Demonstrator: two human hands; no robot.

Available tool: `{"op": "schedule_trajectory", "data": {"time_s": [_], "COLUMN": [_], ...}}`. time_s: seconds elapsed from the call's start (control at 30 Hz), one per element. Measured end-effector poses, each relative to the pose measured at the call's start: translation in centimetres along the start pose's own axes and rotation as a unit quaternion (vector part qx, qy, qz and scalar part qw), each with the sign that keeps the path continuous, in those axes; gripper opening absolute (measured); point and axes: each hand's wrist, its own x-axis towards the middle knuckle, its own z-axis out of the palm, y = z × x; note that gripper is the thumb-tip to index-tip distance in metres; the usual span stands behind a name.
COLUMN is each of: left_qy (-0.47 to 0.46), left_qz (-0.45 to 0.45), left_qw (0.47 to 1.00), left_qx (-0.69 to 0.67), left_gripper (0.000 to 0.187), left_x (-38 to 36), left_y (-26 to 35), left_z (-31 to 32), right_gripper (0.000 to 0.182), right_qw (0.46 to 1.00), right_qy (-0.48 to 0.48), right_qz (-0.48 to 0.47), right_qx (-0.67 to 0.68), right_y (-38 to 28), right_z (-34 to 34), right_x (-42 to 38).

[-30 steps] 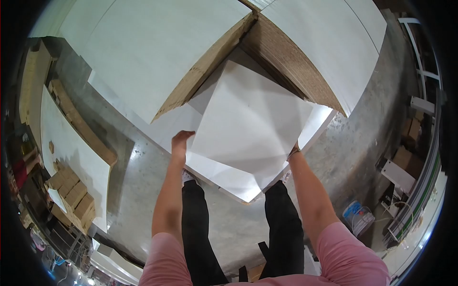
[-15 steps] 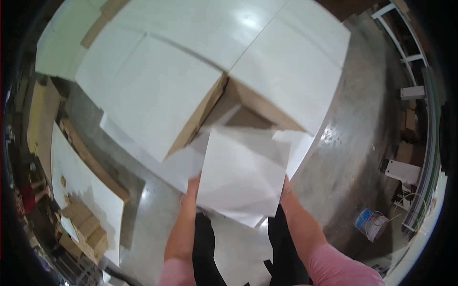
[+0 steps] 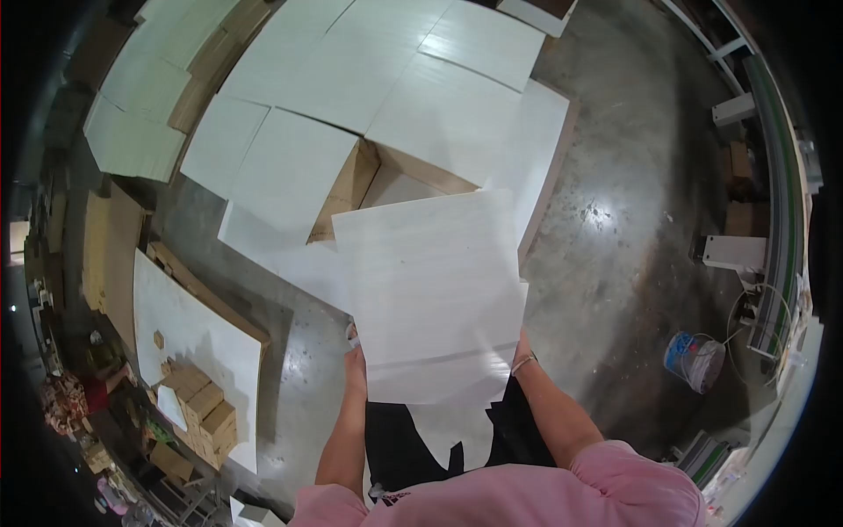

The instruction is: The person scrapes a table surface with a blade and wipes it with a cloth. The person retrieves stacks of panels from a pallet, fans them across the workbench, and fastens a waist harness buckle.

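Note:
A broad white panel (image 3: 430, 281) is held up in front of my body between both hands. A second white edge shows past its right side, so more than one sheet may be in my grip. My left hand (image 3: 354, 358) grips the left edge low down, its fingers partly hidden by the panel. On the opposite edge my right hand (image 3: 522, 351) is closed, with most fingers out of sight underneath. Beyond the panel's top edge, stacks of white panels (image 3: 299, 162) with brown sides surround a lower recess (image 3: 399, 186), partly covered by the held panel.
Another white board (image 3: 198, 307) lies at left, bearing several brown blocks (image 3: 204, 406). Greenish-white stacks (image 3: 145, 132) stand at far left. On the concrete floor (image 3: 606, 228) at right sits a bucket (image 3: 694, 362), near a long rail-like machine (image 3: 784, 228). A person's red sleeve (image 3: 94, 395) shows at left.
The held panel has been lifted nearer to me and looks larger and flatter to view. My viewpoint has moved back from the stacks. Both hands keep their hold.

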Motion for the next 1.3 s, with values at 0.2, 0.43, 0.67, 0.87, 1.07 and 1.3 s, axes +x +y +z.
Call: {"op": "schedule_trajectory", "data": {"time_s": [0.2,0.43,0.67,0.87,1.07,1.3], "left_qy": [0.013,0.034,-0.037,-0.115,-0.163,-0.23], "left_qz": [0.023,0.093,0.066,-0.04,-0.03,0.01], "left_qw": [0.997,0.995,0.976,0.979,0.981,0.973], "left_qx": [-0.075,-0.015,-0.204,-0.165,-0.104,-0.024], "left_gripper": [0.043,0.042,0.057,0.06,0.06,0.06], "left_x": [4.3,6.3,-3.4,-10.8,-14.7,-20.0], "left_y": [-4.5,-5.4,-1.0,5.4,10.6,13.7], "left_z": [-0.8,-3.6,-5.9,-10.5,-14.5,-13.1], "right_gripper": [0.038,0.033,0.033,0.036,0.043,0.049], "right_qw": [0.999,0.998,0.997,0.993,0.981,0.973], "right_qy": [0.035,0.016,-0.009,-0.038,0.016,0.049], "right_qz": [-0.002,-0.053,-0.058,-0.081,-0.191,-0.209], "right_qx": [-0.021,0.002,0.041,0.077,0.001,0.088], "right_y": [-1.0,1.3,1.2,6.8,12.6,15.3], "right_z": [-2.3,-2.3,5.4,4.1,5.5,3.6], "right_x": [2.3,1.9,-10.4,-16.6,-25.1,-33.8]}}
